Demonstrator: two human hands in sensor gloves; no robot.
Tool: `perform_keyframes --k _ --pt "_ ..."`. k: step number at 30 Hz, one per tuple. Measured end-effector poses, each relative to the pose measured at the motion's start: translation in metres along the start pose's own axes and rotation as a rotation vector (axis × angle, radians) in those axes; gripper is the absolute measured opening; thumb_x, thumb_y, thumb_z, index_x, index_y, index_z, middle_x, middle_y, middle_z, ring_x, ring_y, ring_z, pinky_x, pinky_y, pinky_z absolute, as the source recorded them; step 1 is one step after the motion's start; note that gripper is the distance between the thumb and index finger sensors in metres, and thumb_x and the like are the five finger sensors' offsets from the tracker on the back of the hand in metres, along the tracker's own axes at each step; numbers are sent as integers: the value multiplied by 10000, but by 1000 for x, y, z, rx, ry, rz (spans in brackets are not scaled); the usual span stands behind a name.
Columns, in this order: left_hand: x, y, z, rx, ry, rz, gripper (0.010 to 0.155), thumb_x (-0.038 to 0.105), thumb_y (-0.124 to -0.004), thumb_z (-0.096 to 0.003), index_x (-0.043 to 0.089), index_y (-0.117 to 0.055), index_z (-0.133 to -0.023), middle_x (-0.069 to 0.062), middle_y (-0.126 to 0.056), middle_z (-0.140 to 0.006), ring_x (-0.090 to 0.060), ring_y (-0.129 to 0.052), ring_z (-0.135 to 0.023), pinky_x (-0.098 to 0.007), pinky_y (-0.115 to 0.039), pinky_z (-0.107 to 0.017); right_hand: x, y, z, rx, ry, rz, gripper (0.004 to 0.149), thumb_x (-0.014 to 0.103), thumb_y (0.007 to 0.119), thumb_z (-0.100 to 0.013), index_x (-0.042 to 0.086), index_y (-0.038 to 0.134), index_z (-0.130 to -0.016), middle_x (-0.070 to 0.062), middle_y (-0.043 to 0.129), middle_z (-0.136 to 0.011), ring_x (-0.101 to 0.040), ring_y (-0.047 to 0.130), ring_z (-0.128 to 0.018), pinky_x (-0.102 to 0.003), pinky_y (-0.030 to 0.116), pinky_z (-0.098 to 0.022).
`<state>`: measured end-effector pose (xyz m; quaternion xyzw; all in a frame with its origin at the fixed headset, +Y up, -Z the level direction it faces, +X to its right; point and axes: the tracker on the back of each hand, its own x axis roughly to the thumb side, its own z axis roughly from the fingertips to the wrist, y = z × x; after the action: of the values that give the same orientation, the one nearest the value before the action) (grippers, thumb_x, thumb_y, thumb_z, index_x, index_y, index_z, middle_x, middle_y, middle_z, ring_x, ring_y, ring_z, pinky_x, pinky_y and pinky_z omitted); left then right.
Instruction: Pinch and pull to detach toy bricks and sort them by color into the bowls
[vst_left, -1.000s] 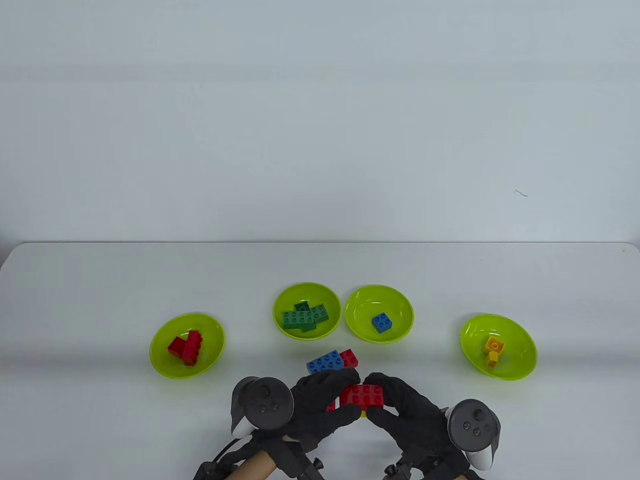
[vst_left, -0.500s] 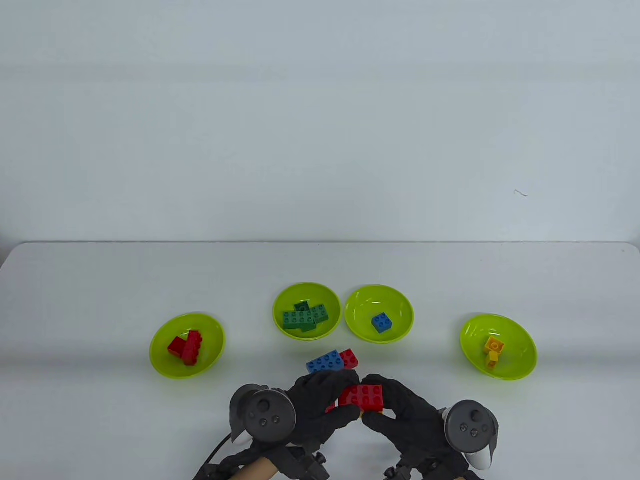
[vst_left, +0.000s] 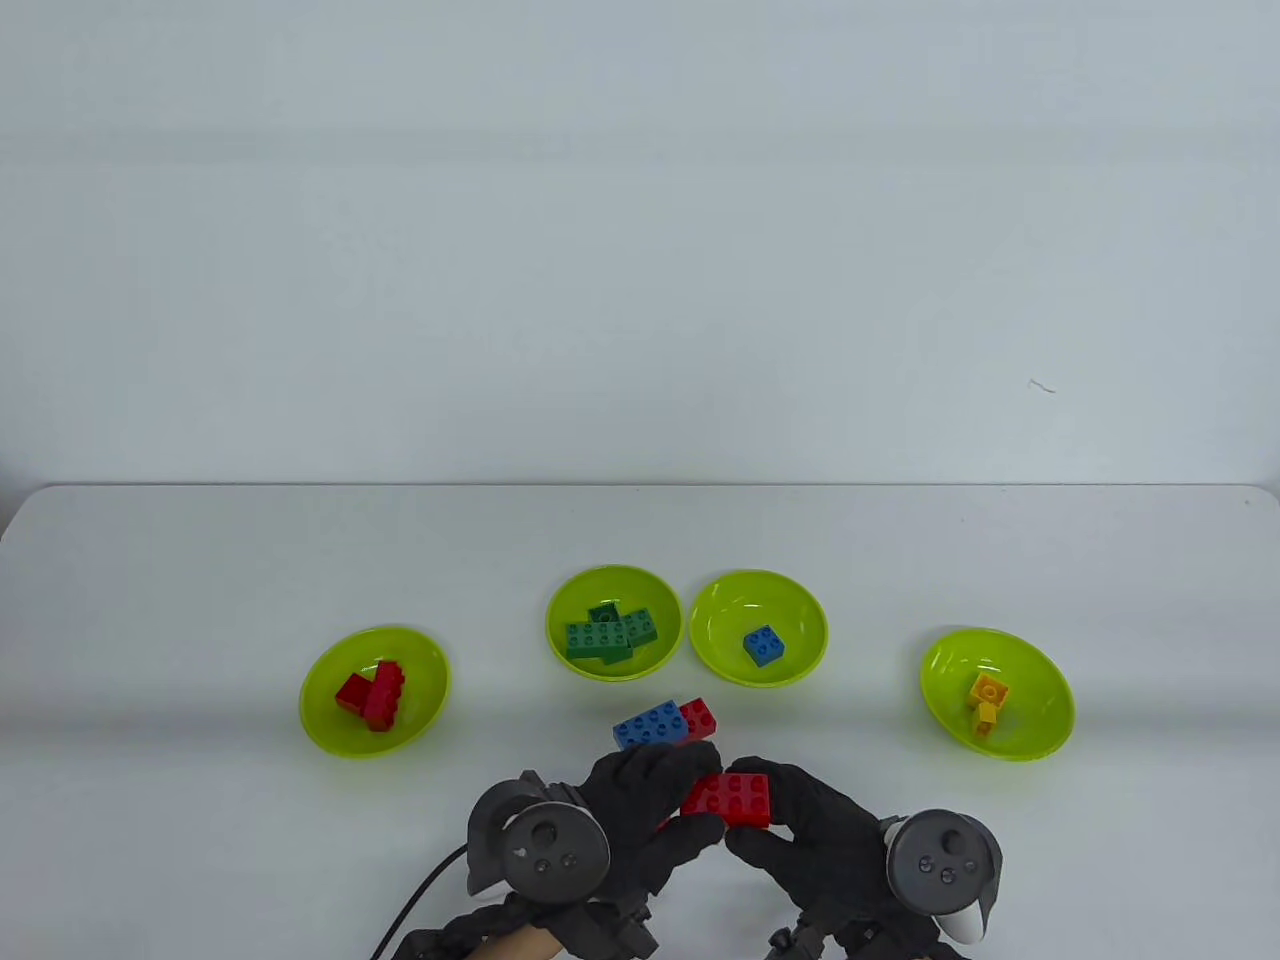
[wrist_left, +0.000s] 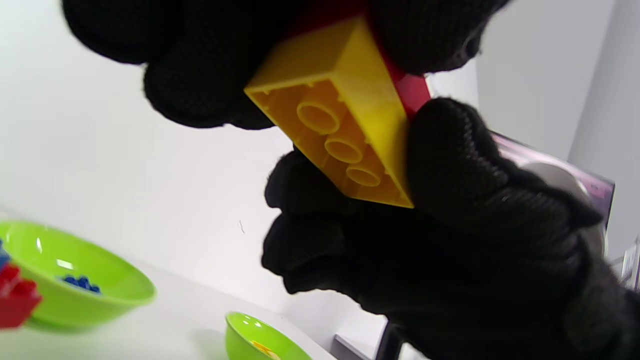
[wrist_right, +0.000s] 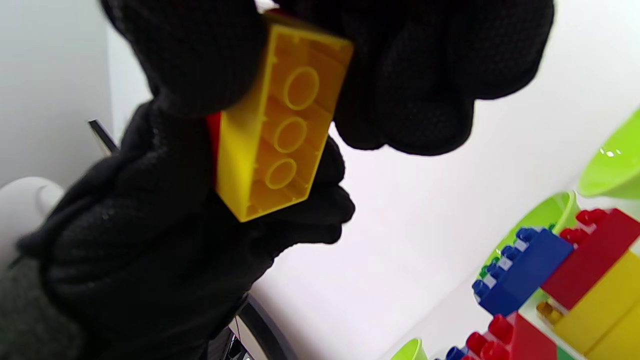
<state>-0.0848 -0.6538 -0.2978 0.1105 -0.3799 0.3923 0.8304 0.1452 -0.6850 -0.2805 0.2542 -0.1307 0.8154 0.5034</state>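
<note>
While both hands worked low at the near edge of the bench, the fingers of the left hand and of the right hand pinched one stack held above it: a red brick, studs up, with a yellow brick pressed beneath, its hollow underside showing three round tubes. Just beyond lay a blue brick joined to a second red brick. Four lime bowls stood farther out, holding red, green, blue and yellow pieces. Bench and back wall were plain pale grey.
</note>
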Motion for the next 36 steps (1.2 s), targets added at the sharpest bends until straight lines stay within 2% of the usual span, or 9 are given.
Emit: perform_keyframes --k 2,4,11,16,19,25,28,33,36 --pt "-2 3 -1 -23 36 70 636 387 -725 -481 -63 -728 -931 -316 -870 -784 -432 -905 -650 -599 -686 -550 1 2 0 -12 -5 -7 631 402 778 -439 -5 741 -920 -219 885 -795 -352 948 -629 -535 751 -562" --pt "-2 4 -1 -25 31 35 633 388 -724 -481 -62 -733 -927 -312 -878 -778 -429 -912 -644 -597 -692 -546 0 4 0 -6 11 -20 630 396 781 -440 -11 741 -919 -226 884 -794 -359 946 -627 -539 748 -560" --pt "16 2 0 7 -109 -318 652 415 -710 -472 -44 -733 -934 -287 -891 -779 -395 -930 -644 -573 -718 -548 -1 5 0 -8 36 -31 628 383 777 -440 -25 739 -915 -241 885 -779 -368 947 -603 -548 749 -539" --pt "5 9 -4 -82 44 -12 634 376 -728 -482 -76 -734 -925 -327 -874 -770 -437 -906 -633 -605 -683 -542 4 5 -1 15 -17 27 639 399 758 -448 -27 724 -923 -229 876 -787 -355 945 -615 -540 752 -551" --pt "2 9 -4 -92 48 -19 634 374 -735 -480 -76 -734 -926 -329 -874 -774 -438 -906 -636 -605 -684 -541 3 7 -1 19 -6 30 637 396 760 -449 -27 722 -923 -232 875 -786 -356 943 -615 -542 750 -549" --pt "21 5 -1 -26 -110 -386 649 409 -724 -467 -34 -732 -941 -287 -886 -795 -397 -924 -662 -574 -711 -562 0 6 -2 3 25 6 631 381 774 -441 -24 726 -923 -237 878 -782 -362 944 -605 -546 749 -542" --pt "16 7 -2 -40 -60 -253 639 401 -727 -471 -41 -739 -933 -293 -889 -783 -402 -925 -650 -580 -710 -555 2 4 -1 3 -4 23 629 388 772 -444 -19 728 -922 -230 876 -787 -357 942 -613 -543 748 -551" --pt "-12 16 -5 -131 136 167 635 380 -724 -489 -83 -746 -923 -331 -891 -760 -434 -920 -623 -605 -695 -533 5 7 -1 42 -48 86 635 380 782 -434 -11 723 -931 -220 876 -801 -348 945 -628 -534 753 -561" --pt "-16 18 -4 -122 123 137 636 379 -748 -484 -65 -737 -939 -323 -878 -797 -440 -909 -662 -602 -688 -554 2 9 -2 31 -17 67 629 380 793 -439 -7 726 -930 -225 873 -803 -358 939 -632 -540 743 -564"
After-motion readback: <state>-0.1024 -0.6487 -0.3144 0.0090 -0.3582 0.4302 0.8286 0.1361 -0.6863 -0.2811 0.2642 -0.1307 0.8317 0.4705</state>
